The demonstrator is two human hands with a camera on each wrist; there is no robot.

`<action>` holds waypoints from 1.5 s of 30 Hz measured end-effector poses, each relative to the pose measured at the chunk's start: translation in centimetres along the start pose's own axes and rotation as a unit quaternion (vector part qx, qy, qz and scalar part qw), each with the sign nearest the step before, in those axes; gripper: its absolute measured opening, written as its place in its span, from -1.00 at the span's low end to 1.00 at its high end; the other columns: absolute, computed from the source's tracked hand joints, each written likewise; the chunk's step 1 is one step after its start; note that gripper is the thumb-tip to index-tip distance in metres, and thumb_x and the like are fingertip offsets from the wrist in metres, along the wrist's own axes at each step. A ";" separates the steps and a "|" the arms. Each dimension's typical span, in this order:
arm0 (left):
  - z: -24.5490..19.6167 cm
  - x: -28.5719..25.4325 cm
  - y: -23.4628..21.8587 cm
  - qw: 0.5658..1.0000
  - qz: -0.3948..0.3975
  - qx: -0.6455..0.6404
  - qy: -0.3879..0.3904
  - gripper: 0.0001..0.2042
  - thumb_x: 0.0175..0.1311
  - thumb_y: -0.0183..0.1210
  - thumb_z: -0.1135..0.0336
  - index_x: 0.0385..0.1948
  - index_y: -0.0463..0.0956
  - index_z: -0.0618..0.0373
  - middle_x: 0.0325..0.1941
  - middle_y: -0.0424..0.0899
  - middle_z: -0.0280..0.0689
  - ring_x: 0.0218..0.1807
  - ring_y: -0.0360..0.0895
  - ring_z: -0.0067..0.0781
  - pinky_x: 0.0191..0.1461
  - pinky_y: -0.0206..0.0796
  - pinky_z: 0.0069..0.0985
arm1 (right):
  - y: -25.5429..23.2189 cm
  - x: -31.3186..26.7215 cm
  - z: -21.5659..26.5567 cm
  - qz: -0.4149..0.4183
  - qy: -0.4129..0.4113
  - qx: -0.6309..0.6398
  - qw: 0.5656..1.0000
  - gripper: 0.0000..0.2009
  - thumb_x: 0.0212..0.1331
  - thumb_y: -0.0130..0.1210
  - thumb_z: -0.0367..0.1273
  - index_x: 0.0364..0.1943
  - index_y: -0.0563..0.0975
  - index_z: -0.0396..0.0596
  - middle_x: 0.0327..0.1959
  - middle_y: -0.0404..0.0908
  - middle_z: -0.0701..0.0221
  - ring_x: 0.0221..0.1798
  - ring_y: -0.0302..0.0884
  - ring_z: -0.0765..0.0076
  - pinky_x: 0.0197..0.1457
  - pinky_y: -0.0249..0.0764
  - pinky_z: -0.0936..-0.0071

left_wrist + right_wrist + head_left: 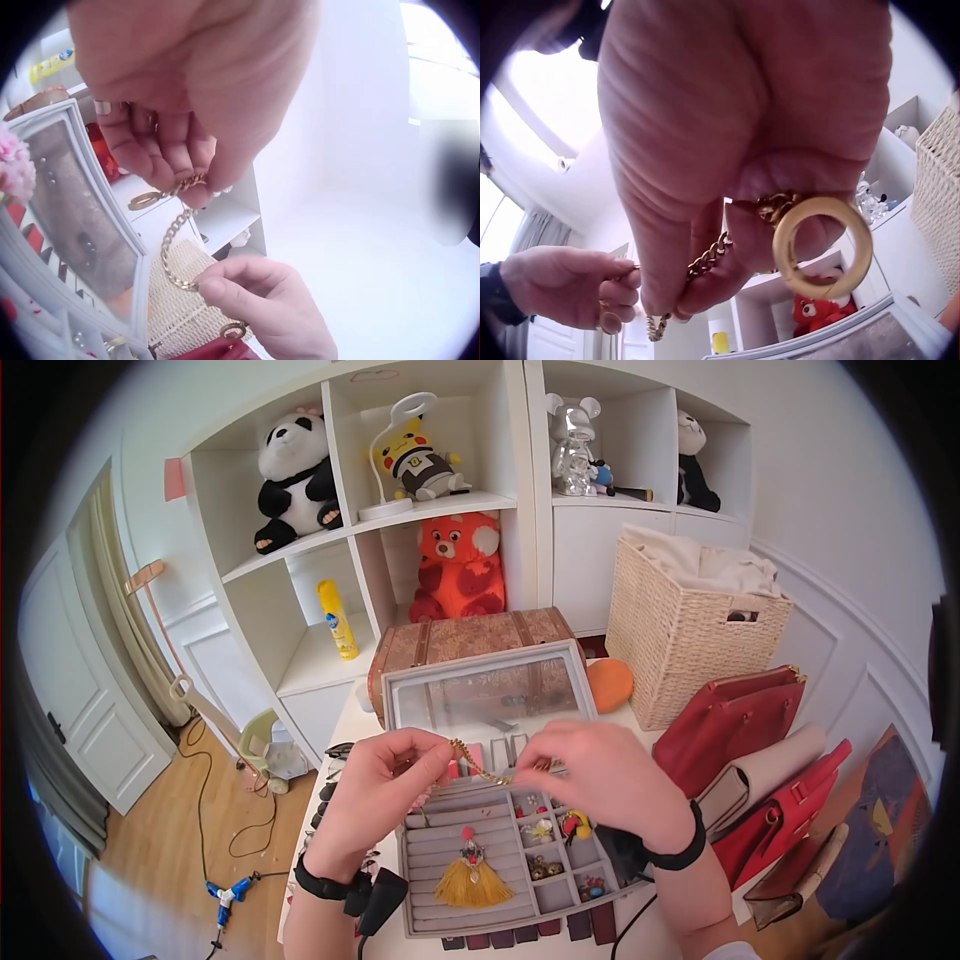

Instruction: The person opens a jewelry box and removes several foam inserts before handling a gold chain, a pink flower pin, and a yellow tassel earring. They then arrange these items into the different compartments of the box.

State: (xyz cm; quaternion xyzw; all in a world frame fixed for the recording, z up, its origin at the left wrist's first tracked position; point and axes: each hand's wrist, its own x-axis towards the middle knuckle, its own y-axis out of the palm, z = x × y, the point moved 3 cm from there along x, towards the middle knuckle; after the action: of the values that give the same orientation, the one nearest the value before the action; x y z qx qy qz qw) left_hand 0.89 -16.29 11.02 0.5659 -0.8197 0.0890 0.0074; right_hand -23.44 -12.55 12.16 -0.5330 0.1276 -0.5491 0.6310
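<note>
Fingers of the left hand (390, 772) and right hand (597, 760) pinched the gold chain (477, 764), one hand near each end; it sagged between them, above the open box (425, 857). Holding the chain out looked like the step in hand — the next move seemed to need a snug pinch and slow hands; both hands were up, tips turned toward each other.

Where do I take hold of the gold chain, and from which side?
Likely best: pinch the gold chain near each end ring, left grip from the left, right grip from the right. Its linked length sags between them, so holding both ends should keep it spread.
</note>
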 end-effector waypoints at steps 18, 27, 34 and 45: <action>1.4 -0.2 2.3 0.985 0.152 0.020 -0.082 -0.72 0.60 0.23 0.24 0.11 0.70 0.25 -0.12 0.77 -0.44 -0.11 0.57 -0.72 0.02 0.42 -0.62 | -0.1 0.5 1.6 -0.146 0.005 0.061 0.987 -0.85 0.28 0.41 -0.28 -0.22 0.73 -0.03 -0.30 0.69 0.40 -0.28 0.70 0.21 -0.21 0.58 0.33; 1.1 -0.4 2.2 0.986 0.139 0.003 -0.090 -0.72 0.55 0.30 0.22 0.08 0.72 0.24 -0.12 0.81 -0.40 -0.07 0.62 -0.68 0.08 0.44 -0.60 | 0.1 0.3 1.1 -0.125 0.001 0.030 0.992 -0.84 0.33 0.35 -0.26 -0.23 0.73 -0.04 -0.29 0.71 0.36 -0.27 0.72 0.12 -0.23 0.57 0.26; 2.9 0.0 1.5 0.958 0.176 -0.224 -0.039 -0.78 0.56 0.23 0.34 0.02 0.72 0.28 -0.02 0.80 -0.34 0.00 0.55 -0.62 0.20 0.34 -0.54 | 1.1 0.7 1.9 -0.109 0.002 0.092 0.990 -0.85 0.34 0.34 -0.32 -0.14 0.74 -0.06 -0.25 0.73 0.31 -0.23 0.71 0.11 -0.16 0.58 0.27; 1.9 0.4 1.6 0.955 0.040 -0.292 -0.042 -0.86 0.51 0.22 0.36 -0.10 0.72 0.19 -0.14 0.75 -0.42 -0.15 0.47 -0.62 0.04 0.30 -0.56 | 2.0 0.7 1.9 -0.067 0.017 0.110 0.992 -0.80 0.45 0.18 -0.35 0.04 0.63 -0.12 -0.13 0.78 0.18 -0.09 0.76 -0.08 -0.02 0.63 0.09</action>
State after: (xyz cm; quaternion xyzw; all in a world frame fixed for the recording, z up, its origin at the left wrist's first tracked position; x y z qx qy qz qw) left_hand -0.54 -16.41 8.94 0.5087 -0.8317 -0.1774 0.1343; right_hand -20.63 -12.47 11.55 -0.4585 0.0414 -0.6100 0.6449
